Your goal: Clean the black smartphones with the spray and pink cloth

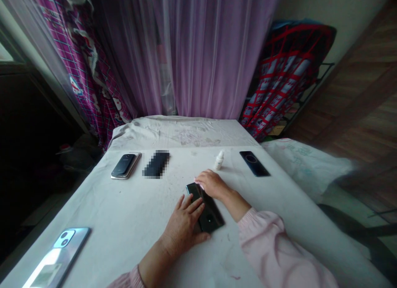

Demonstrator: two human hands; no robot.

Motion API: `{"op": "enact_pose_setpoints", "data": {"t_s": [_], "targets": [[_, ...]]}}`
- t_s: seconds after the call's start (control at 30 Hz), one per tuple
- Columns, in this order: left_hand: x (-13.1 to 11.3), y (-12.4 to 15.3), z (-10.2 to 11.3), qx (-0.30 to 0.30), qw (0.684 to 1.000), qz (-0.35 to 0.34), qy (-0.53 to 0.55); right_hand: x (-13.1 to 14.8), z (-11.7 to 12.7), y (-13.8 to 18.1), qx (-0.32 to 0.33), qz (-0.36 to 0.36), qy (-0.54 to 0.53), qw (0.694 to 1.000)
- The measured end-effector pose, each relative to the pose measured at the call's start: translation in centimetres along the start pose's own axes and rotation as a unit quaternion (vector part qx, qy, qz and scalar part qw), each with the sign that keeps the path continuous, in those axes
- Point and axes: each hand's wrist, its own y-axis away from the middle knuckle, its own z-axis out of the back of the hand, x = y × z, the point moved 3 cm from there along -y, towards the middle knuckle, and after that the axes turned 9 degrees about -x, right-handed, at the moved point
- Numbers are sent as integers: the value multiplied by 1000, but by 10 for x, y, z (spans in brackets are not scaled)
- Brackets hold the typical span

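Observation:
A dark, glossy smartphone (212, 215) lies flat on the white-covered table (139, 222), in front of me. Across its left edge rests my left hand (185, 222), fingers spread and the thumb along the near end. My right hand (211, 184) is closed on a small pinkish cloth (199, 182), pressed to the phone's far end. Most of the cloth is hidden under the fingers. Just beyond my right hand stands a small white bottle (218, 160), upright.
Two stacked phones (124, 165) lie at the far left, beside a pixelated dark object (156, 164). A dark phone (254, 163) lies at the far right. A silvery-blue phone (58, 259) is at the near left. Purple curtains (211, 52) hang behind the table.

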Motion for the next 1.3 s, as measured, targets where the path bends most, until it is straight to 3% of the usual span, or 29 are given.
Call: {"op": "enact_pose_setpoints", "data": {"t_s": [0.2, 0.4, 0.53, 0.77, 1.03, 1.13, 1.3], "targets": [[1, -1, 2, 0, 1000, -1, 6, 19, -8, -9, 14, 13, -14, 1000], [7, -2, 3, 30, 999, -24, -8, -4, 5, 11, -21, -86, 10, 996], [9, -4, 6, 48, 998, -27, -10, 5, 5, 28, -41, -146, 21, 988], [9, -4, 4, 32, 999, -13, -12, 28, 10, 80, -85, -216, -15, 973], [7, -4, 3, 47, 998, -16, -34, 36, 11, 144, -116, -240, -103, 958], [5, -6, 6, 60, 998, -14, -34, 33, 10, 131, -111, -239, -91, 960], [3, -10, 12, 94, 995, -1, -41, 22, 5, 61, -90, -231, -27, 968]]}}
